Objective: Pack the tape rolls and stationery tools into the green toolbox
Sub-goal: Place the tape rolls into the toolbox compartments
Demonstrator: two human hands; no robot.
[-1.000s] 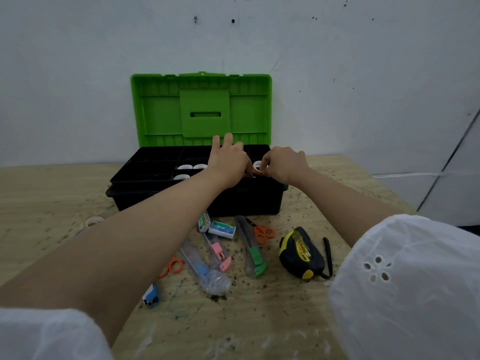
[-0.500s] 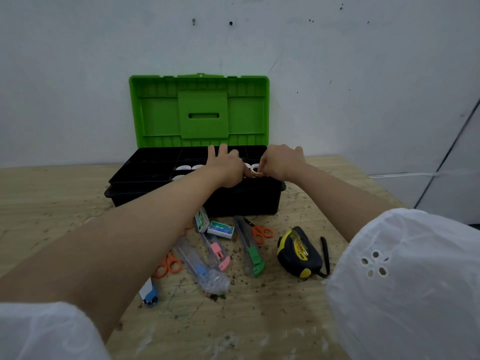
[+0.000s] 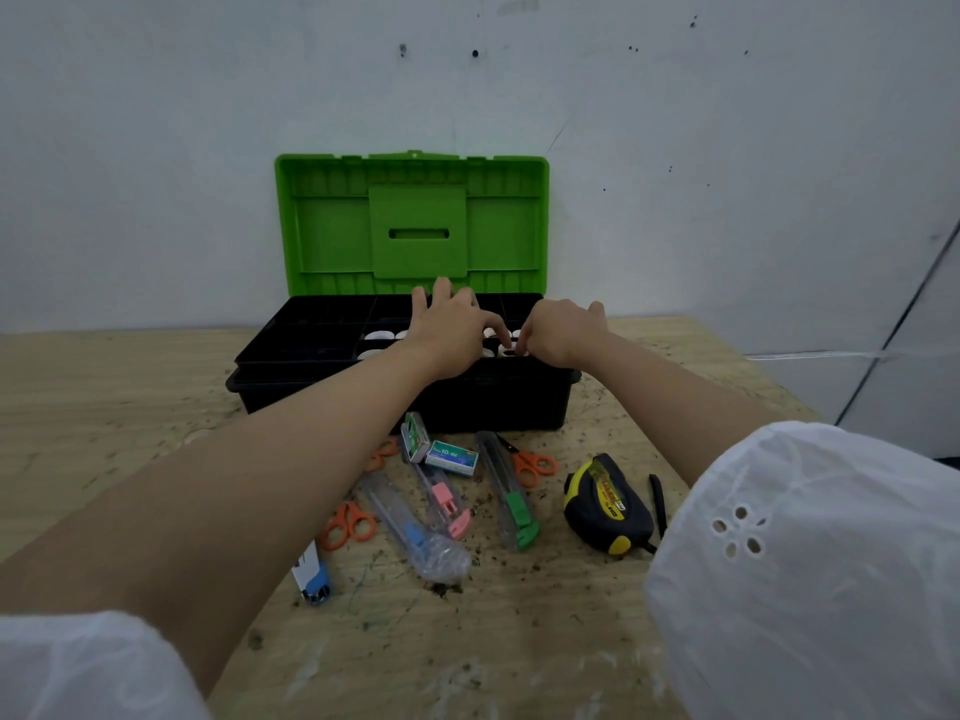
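head | left hand (image 3: 452, 332) spread, empty | right hand (image 3: 561, 330) curled at tape roll (image 3: 510, 348), grip unclear | newly apart

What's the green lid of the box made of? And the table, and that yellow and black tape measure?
The toolbox lid looks like moulded plastic: even bright green, smooth, with ribs and a slot. The table looks like bare plywood or similar board: pale grain, rough, stained. The tape measure seems hard yellow plastic with black, maybe rubbery, grip parts.
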